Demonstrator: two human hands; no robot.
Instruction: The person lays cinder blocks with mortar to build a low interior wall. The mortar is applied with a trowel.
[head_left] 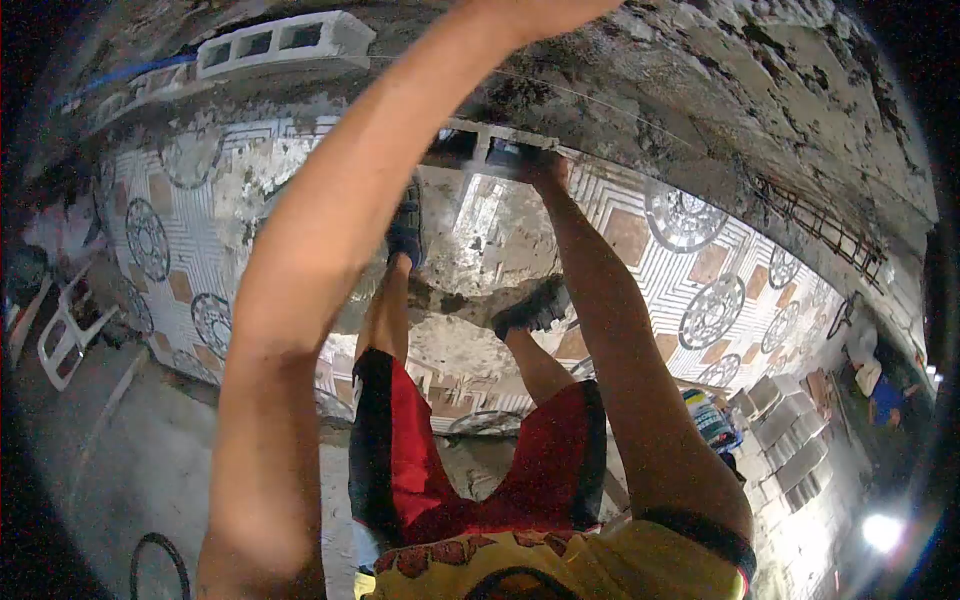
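My left arm reaches up across the view, and only part of my left hand (562, 12) shows at the top edge; its fingers are cut off. Lower down, my right hand (547, 170) is closed on the right end of a hollow block (483, 130), which lies at the base of the rough wall. Patterned tiles (625, 238) and a patch of bare, wet-looking mortar (480, 230) lie below the block. My feet in dark shoes stand on this surface.
Another hollow block (285, 45) sits at the upper left by a blue line. A thin string crosses near the wall. A metal rebar frame (820, 225) lies at right, above stacked tiles (785, 430) and a plastic bag (710, 420). A white chair (70, 335) is at left.
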